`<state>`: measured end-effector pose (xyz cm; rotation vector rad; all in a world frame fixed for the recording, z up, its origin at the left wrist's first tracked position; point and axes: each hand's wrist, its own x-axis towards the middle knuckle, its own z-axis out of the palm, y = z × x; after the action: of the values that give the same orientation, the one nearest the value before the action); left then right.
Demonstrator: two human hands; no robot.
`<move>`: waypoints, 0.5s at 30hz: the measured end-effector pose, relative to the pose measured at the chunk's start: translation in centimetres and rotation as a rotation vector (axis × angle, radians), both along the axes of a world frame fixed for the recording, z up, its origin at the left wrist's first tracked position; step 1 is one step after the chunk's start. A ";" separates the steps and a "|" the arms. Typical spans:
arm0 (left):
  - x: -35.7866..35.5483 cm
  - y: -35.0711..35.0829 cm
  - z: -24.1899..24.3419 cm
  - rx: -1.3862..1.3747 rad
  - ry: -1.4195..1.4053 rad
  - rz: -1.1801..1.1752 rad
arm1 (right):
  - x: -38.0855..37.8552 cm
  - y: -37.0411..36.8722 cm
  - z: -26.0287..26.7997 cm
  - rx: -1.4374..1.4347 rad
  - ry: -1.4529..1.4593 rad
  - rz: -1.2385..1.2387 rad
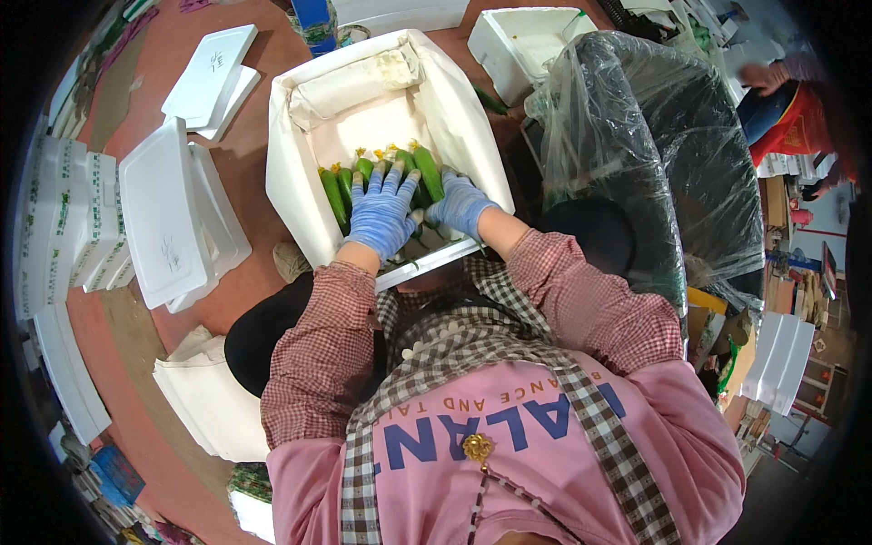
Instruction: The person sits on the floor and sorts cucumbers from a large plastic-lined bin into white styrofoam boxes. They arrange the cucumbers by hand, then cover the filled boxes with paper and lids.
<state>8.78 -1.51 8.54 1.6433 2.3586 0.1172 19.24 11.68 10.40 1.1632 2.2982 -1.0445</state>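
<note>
A row of several green cucumbers (427, 173) with yellow blossoms at their far ends lies side by side in a white foam box (286, 184). White paper (453, 99) lines its walls and floor. Both my hands wear blue-striped gloves. My left hand (383, 212) rests palm down across the middle cucumbers, fingers spread. At the right end of the row, my right hand (463, 204) is cupped against the rightmost cucumber, near its stem end; whether it grips is unclear. Stems stick out towards the near wall below my hands.
Foam lids (163, 218) lean and lie to the left, beside stacked foam boxes (68, 218). A plastic-covered dark crate (702, 143) stands at right, with another foam box (487, 51) behind it. White paper sheets (211, 402) lie near my left knee. Another person (790, 122) is at far right.
</note>
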 end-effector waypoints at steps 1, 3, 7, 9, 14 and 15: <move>0.0 0.0 0.0 0.026 0.024 -0.011 | -0.2 0.0 0.1 0.054 0.000 0.010; 0.1 -0.2 0.4 -0.029 0.034 -0.029 | -0.3 -0.1 0.5 0.106 -0.002 0.144; 0.3 0.5 1.1 -0.094 0.072 -0.063 | -1.8 -0.5 2.4 0.245 -0.212 0.595; 0.4 1.2 1.0 -0.026 0.023 -0.032 | -2.4 0.3 4.5 0.225 -0.322 0.843; 1.2 2.3 0.1 0.016 0.084 -0.155 | 1.4 7.4 14.5 0.299 0.186 0.770; 1.5 2.5 -0.2 0.123 0.069 -0.149 | 3.8 10.2 16.5 0.340 0.316 0.543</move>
<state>10.28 0.98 8.36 1.9027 2.3099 0.1829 23.06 21.90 26.88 0.4277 2.8860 -0.6808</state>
